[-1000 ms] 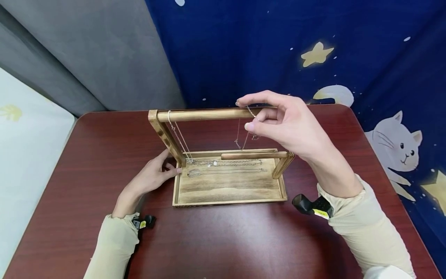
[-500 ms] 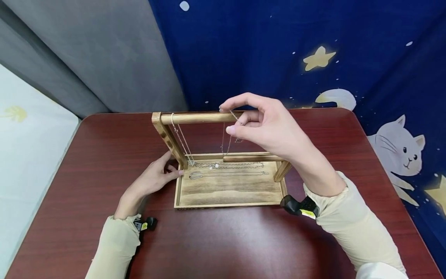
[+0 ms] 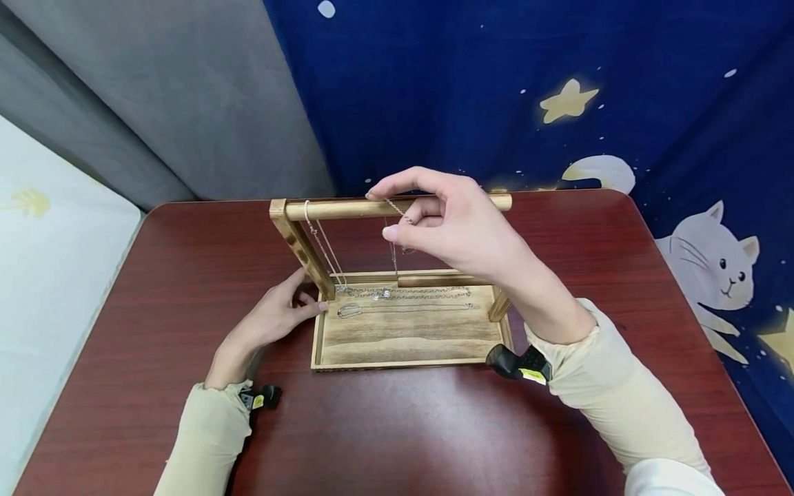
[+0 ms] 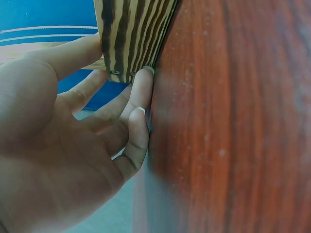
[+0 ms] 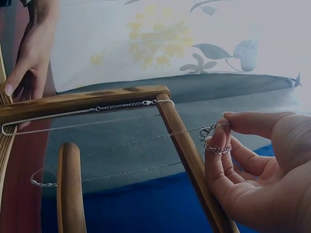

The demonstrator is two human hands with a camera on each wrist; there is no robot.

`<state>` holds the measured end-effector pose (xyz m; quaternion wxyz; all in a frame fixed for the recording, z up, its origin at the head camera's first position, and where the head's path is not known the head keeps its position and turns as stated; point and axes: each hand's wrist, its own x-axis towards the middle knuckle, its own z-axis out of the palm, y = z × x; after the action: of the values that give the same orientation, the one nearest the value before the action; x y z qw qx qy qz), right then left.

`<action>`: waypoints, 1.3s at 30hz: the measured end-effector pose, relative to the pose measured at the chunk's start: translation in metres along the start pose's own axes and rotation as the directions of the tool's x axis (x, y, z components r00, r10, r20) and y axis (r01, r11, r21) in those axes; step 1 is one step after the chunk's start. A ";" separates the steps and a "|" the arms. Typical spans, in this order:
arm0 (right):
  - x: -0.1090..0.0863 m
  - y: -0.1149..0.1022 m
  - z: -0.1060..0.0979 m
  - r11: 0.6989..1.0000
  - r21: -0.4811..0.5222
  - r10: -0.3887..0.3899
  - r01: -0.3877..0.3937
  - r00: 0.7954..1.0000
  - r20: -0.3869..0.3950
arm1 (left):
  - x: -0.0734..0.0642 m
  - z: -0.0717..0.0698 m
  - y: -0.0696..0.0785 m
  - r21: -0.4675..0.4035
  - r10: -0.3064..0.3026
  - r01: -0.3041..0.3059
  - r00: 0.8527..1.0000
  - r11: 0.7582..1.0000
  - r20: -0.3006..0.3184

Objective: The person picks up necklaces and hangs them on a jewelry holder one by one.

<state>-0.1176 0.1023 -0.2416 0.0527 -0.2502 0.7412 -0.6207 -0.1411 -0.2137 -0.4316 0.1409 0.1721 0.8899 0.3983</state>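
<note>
My right hand [image 3: 459,220] pinches the clasp end of a silver chain necklace [image 5: 43,184] between thumb and fingers, at the upper rod [image 3: 347,209] of a wooden jewelry stand. In the right wrist view the necklace stretches from the fingertips past the rod, and its short end lies across the fingers. Another necklace [image 5: 126,104] hangs over the rod near the left post [image 3: 304,255]. My left hand [image 3: 273,313] holds the left end of the stand's tray [image 3: 403,353], thumb on one side and fingers on the other, as the left wrist view shows.
Several chains [image 3: 422,296] lie in the tray below the rods. A shorter lower rod [image 3: 443,282] stands on a post at the tray's right. The stand is on a reddish-brown table [image 3: 403,427], with grey and blue curtains [image 3: 434,83] behind it.
My right hand has moved left along the upper rod with the necklace, uncovering the rod's right end. My left hand stays at the tray's left end.
</note>
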 end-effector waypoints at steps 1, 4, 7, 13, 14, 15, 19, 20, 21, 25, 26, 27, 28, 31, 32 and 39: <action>0.001 0.000 0.001 1.000 -0.007 -0.002 0.002 1.000 0.004 | 0.000 0.000 0.000 -0.001 -0.003 0.003 1.000 1.000 0.001; 0.002 0.001 0.004 1.000 -0.027 -0.009 0.009 1.000 0.012 | 0.000 0.000 0.000 -0.005 -0.009 0.009 1.000 1.000 0.003; 0.004 0.001 0.007 0.999 -0.033 -0.025 0.025 0.999 0.022 | -0.001 0.000 0.000 -0.003 -0.005 0.005 1.000 1.000 -0.002; 0.009 0.003 0.012 0.999 -0.016 -0.047 0.048 0.998 0.036 | 0.000 0.001 -0.003 0.002 0.007 -0.007 1.000 1.000 -0.012; 0.010 0.003 0.013 0.999 -0.016 -0.047 0.048 0.998 0.037 | 0.000 0.001 -0.003 0.002 0.007 -0.007 1.000 1.000 -0.012; 0.012 0.003 0.014 0.999 -0.014 -0.047 0.047 0.998 0.037 | 0.000 0.000 -0.003 0.002 0.007 -0.007 1.000 1.000 -0.013; 0.014 0.002 0.018 0.999 -0.020 -0.043 0.043 0.998 0.039 | -0.001 0.000 -0.003 -0.005 0.004 -0.004 1.000 1.000 -0.012; 0.015 0.002 0.018 0.999 -0.022 -0.044 0.045 0.998 0.042 | -0.001 0.000 -0.002 -0.006 0.002 -0.002 1.000 1.000 -0.011; 0.015 0.002 0.019 0.999 -0.027 -0.045 0.046 0.998 0.045 | -0.001 0.000 -0.002 -0.008 0.002 -0.002 1.000 1.000 -0.009; 0.016 0.002 0.021 0.998 -0.028 -0.046 0.048 0.997 0.056 | -0.002 0.000 -0.001 -0.011 0.003 -0.003 1.000 1.000 -0.008; 0.016 0.002 0.022 0.999 -0.026 -0.046 0.048 0.997 0.056 | -0.002 0.000 -0.001 -0.012 0.004 -0.004 1.000 1.000 -0.008; 0.015 0.002 0.023 0.999 -0.025 -0.046 0.047 0.997 0.057 | -0.001 0.000 -0.001 -0.013 0.005 -0.005 1.000 1.000 -0.008; 0.015 0.002 0.024 0.999 -0.019 -0.045 0.046 0.997 0.056 | -0.001 0.000 -0.001 -0.014 0.006 -0.006 1.000 1.000 -0.008; 0.014 0.002 0.026 0.999 -0.020 -0.046 0.047 0.998 0.048 | -0.001 0.000 -0.001 -0.016 0.011 -0.011 1.000 1.000 -0.008; 0.014 0.002 0.026 0.999 -0.025 -0.046 0.047 0.998 0.046 | -0.001 0.000 -0.001 -0.015 0.012 -0.012 1.000 1.000 -0.008; 0.014 0.006 0.030 0.999 0.000 -0.049 0.049 0.995 0.085 | 0.000 0.000 -0.001 -0.016 0.019 -0.019 1.000 1.000 -0.019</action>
<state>-0.1201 0.0704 -0.2506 0.0688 -0.2946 0.7326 -0.6097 -0.1416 -0.2141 -0.4328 0.1302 0.1755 0.8862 0.4085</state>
